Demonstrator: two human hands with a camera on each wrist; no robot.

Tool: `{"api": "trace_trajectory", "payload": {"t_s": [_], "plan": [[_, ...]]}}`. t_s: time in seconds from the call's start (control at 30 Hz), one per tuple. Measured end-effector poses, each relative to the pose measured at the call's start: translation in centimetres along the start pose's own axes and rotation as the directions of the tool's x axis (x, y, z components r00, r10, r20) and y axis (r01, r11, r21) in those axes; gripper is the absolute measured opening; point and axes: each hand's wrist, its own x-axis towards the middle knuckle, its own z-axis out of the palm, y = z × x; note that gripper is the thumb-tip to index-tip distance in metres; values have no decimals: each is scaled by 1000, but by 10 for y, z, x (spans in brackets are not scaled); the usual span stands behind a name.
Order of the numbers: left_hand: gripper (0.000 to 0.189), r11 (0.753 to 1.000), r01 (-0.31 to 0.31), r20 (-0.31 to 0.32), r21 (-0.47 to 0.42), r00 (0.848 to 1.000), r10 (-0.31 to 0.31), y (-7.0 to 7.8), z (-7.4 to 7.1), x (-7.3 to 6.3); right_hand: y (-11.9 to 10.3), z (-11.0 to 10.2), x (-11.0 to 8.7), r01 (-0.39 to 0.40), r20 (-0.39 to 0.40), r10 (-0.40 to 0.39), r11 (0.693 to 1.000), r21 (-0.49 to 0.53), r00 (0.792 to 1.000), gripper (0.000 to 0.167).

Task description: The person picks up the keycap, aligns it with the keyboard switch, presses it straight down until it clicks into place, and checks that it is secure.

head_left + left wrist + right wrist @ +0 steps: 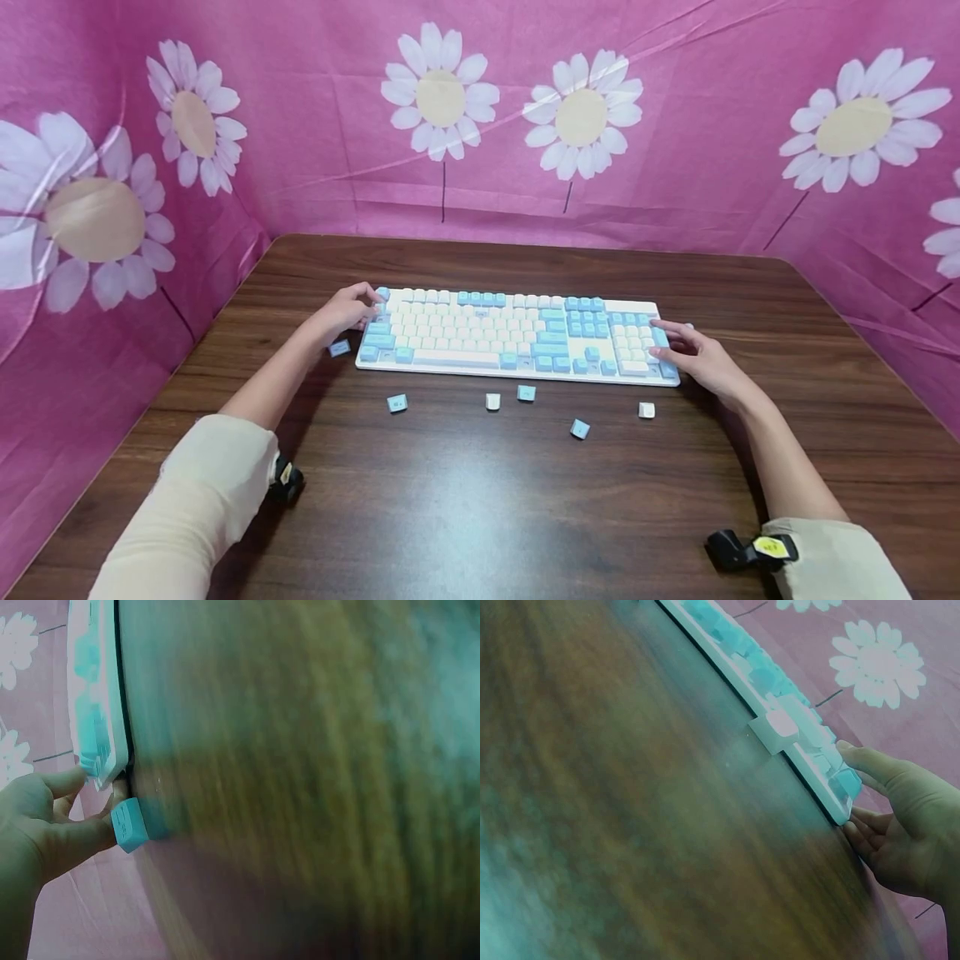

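Note:
A white keyboard (450,358) with white and light blue keys lies across the dark wooden table. My left hand (341,313) grips its left end, and in the left wrist view the thumb and fingers (69,782) wrap the corner. At the opposite end my right hand (703,360) holds the keyboard, thumb (862,759) over the keys and the other fingers low at the side, partly hidden beneath. A few key positions show no cap, such as the gap (482,314) in the upper rows. A loose blue keycap (129,825) lies just below my left hand.
In front of the keyboard are scattered loose keycaps: a blue one (397,404), a white one (492,402), another blue one (527,393), a tilted blue one (580,429) and a white one (647,410). A pink flowered cloth (510,200) surrounds the table (465,517).

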Motion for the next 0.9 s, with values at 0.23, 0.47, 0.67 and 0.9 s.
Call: {"api": "trace_trajectory", "payload": {"t_s": [0.23, 0.47, 0.67, 0.9], "plan": [[23, 1000, 14, 15, -25, 1000, -13, -1, -1, 1, 1, 0, 0, -1, -2, 1, 1000, 3, 1000, 64], [25, 999, 24, 16, -30, 1000, -24, -2, -2, 0, 0, -1, 0, -6, 4, 6, 1000, 5, 1000, 65], [26, 1000, 22, 23, -16, 1000, -21, -3, -3, -1, -1, -1, -1, -18, 3, 18, 1000, 14, 1000, 65], [31, 998, 26, 60, -60, 998, -22, -4, -5, -2, -1, -1, -1, -10, 3, 10, 1000, 12, 1000, 64]]}}
